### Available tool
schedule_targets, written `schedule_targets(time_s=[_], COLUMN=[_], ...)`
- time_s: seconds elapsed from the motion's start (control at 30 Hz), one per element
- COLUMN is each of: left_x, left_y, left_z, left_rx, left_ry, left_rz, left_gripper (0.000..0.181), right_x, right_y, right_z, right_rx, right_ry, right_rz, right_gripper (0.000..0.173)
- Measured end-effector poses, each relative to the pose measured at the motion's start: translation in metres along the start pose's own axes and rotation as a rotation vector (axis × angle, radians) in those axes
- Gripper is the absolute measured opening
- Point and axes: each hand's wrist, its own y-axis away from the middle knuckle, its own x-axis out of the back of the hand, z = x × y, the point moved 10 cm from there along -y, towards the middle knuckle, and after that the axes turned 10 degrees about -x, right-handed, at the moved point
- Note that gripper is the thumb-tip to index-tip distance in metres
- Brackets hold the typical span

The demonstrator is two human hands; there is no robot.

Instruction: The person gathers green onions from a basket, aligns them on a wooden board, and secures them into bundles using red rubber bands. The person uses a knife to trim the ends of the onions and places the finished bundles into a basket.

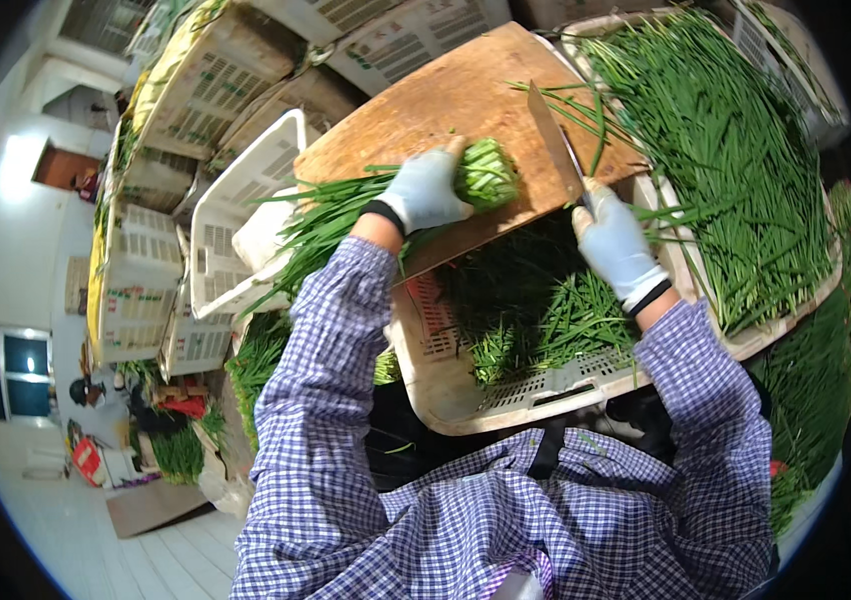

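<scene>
Gloved in pale blue, my left hand [429, 191] is closed around a bundle of long green stalks, probably garlic chives [487, 174], lying on a wooden cutting board [410, 112]. The pale cut ends point right; the leaves trail left past the board's edge. My right hand [613, 236], gloved too, grips the handle of a large knife [554, 142] near the board's right edge, its blade pointing up and away from the bundle. A few loose stalks [598, 124] lie beside the blade. Below the board, a white plastic crate [440, 397] holds cut green pieces.
A crate [830, 277] heaped with long green stalks stands at the right. To the left is a white basket [204, 289] with a pale item inside, beside stacked plastic crates [144, 281]. Another person [99, 397] is at the far left, near more greens.
</scene>
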Motion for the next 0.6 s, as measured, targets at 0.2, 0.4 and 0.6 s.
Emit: schedule_targets(time_s=[0.2,0.4,0.6], left_x=[-0.003,-0.008,-0.004], left_y=[0.004,-0.002,0.006], left_z=[-0.018,-0.010,-0.006], left_rx=[0.016,0.007,-0.065], left_ry=[-0.004,-0.171,-0.161], left_rz=[-0.010,-0.036,-0.086], left_gripper=[0.099,0.109,0.100], right_x=[-0.033,-0.061,-0.063], right_y=[0.037,0.026,-0.012], right_z=[-0.015,-0.023,-0.044], right_rx=[-0.011,-0.010,0.089], right_ry=[0.065,0.185,0.406], right_rz=[0.025,-0.038,-0.012], right_gripper=[0.040,0.032,0.015])
